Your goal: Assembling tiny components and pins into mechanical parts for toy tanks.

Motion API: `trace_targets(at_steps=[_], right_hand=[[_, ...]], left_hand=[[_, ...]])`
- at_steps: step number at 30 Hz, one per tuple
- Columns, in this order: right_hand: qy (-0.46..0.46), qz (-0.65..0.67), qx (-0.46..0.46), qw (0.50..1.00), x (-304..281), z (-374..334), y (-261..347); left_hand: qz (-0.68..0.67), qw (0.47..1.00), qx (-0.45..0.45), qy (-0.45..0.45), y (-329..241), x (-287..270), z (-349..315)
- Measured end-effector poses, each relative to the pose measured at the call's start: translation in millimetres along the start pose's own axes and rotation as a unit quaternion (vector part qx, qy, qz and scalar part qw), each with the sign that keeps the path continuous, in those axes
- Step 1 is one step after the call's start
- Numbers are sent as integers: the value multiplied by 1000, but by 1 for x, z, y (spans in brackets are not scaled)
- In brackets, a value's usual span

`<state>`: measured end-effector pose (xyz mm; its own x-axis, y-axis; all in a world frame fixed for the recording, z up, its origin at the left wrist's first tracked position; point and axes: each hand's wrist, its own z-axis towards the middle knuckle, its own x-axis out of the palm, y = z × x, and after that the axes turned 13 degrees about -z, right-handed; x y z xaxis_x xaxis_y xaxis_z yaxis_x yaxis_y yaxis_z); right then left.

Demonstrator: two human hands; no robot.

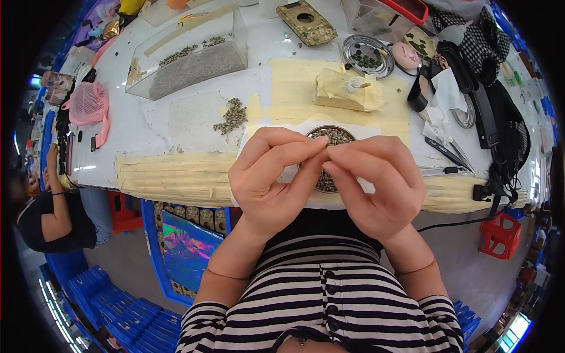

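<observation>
My left hand (265, 173) and my right hand (379, 179) meet fingertip to fingertip over a round dish (331, 127) of small metallic pieces (325, 183). Each hand is pinched, thumb against fingers. Whatever lies between the tips is too small or too hidden to name. The dish stands on white paper near the table's front edge, partly covered by my fingers. Beyond my hands sits a block wrapped in cream tape (341, 93) with a small white cylinder on top. To the left lies a loose heap of small metallic parts (233, 115).
A clear bin (235, 44) of small pieces stands far left, near a camouflage-patterned shell (306, 22). At right are a round metal tray (385, 72) with dark green bits, tweezers (448, 154) and black straps (487, 112). Another person (59, 217) sits at left; a red stool (500, 236) is at right.
</observation>
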<state>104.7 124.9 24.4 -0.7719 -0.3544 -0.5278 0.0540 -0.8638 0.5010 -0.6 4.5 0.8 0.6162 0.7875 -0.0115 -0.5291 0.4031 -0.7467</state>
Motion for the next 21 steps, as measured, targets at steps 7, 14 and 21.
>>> trace_targets(at_steps=[7, 14, 21], right_hand=[[46, 97, 92, 990, 1, -3, -1], [96, 289, 238, 922, -3, -2, -5], [-18, -26, -61, 998, 2, -1, 2]], left_hand=[[-18, 1000, 8, -1, -1, -2, -1], [-22, 999, 29, 25, -2, -1, 2], [8, 1000, -15, 12, -3, 0, -2]])
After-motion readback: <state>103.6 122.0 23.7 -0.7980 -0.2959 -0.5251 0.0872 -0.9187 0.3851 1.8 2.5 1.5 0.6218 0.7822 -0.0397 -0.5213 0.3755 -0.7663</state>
